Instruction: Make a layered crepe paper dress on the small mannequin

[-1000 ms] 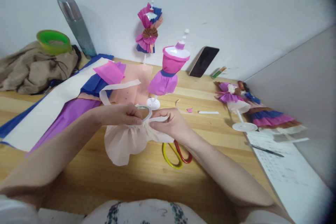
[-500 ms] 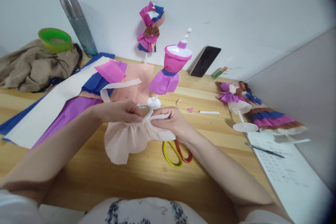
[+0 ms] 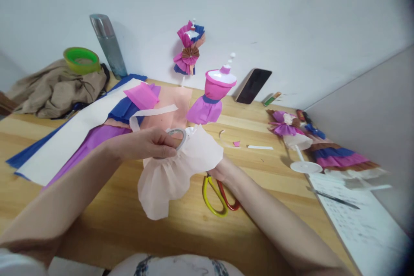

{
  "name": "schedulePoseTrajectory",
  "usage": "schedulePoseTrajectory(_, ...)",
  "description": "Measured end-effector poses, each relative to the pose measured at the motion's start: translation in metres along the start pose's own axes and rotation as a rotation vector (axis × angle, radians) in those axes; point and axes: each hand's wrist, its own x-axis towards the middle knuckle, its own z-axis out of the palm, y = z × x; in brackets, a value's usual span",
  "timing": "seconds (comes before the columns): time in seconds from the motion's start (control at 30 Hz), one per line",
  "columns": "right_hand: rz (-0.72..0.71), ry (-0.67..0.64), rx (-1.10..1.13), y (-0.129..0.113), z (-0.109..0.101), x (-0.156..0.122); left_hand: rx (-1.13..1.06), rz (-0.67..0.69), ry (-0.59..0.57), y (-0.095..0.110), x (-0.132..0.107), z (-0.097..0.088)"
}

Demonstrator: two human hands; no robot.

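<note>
Left hand (image 3: pixel 145 142) pinches tape roll (image 3: pixel 177 133) plus ruffle (image 3: pixel 174 172) top; ruffle hangs below, spreads rightward over right hand (image 3: pixel 221 171), grip hidden.

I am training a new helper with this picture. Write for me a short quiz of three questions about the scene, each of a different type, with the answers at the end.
1. True or false: the scissors have blue handles.
2. Choose one: what does the left hand hold just above the pale paper ruffle? A. a tape roll B. a spoon C. a comb
3. Fill in the gap: the phone leans against the ____.

Key
1. False: one handle is yellow and the other is red.
2. A.
3. wall.
</note>
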Motion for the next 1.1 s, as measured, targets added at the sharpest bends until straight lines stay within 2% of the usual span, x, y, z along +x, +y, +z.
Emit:
schedulePoseTrajectory(0.1, -0.025, -0.198, -0.228, 0.001, 0.004, -0.011, -0.004, -0.057, -0.076, 0.004, -0.006, 0.005)
schedulePoseTrajectory(0.2, 0.098, -0.537, -0.295, 0.000, 0.000, -0.020, 0.055, -0.046, 0.055, 0.001, -0.012, 0.012)
schedulePoseTrajectory(0.27, 0.126, -0.607, -0.221, 0.000, -0.001, -0.023, 0.097, -0.029, 0.152, -0.003, -0.018, 0.016)
schedulePoseTrajectory(0.37, 0.067, -0.456, -0.128, 0.004, 0.003, -0.022, 0.156, -0.042, 0.241, -0.011, -0.023, 0.023)
schedulePoseTrajectory(0.47, -0.005, -0.219, -0.161, 0.011, 0.011, -0.018, 0.246, -0.033, 0.321, -0.019, -0.024, 0.030)
schedulePoseTrajectory(0.53, -0.036, -0.137, -0.188, 0.014, 0.014, -0.017, 0.322, -0.019, 0.378, -0.023, -0.021, 0.035)
schedulePoseTrajectory(0.67, -0.096, -0.110, -0.196, 0.015, 0.011, -0.021, 0.375, -0.009, 0.378, -0.025, -0.014, 0.042)
schedulePoseTrajectory(0.83, -0.150, -0.063, -0.178, 0.016, -0.001, -0.036, 0.430, -0.020, 0.390, -0.020, -0.009, 0.047)
schedulePoseTrajectory(0.93, -0.146, -0.056, -0.154, 0.019, -0.004, -0.047, 0.477, -0.027, 0.422, -0.014, -0.008, 0.055)
schedulePoseTrajectory(1.1, -0.078, -0.067, -0.129, 0.023, 0.003, -0.061, 0.537, -0.055, 0.397, -0.004, -0.002, 0.065)
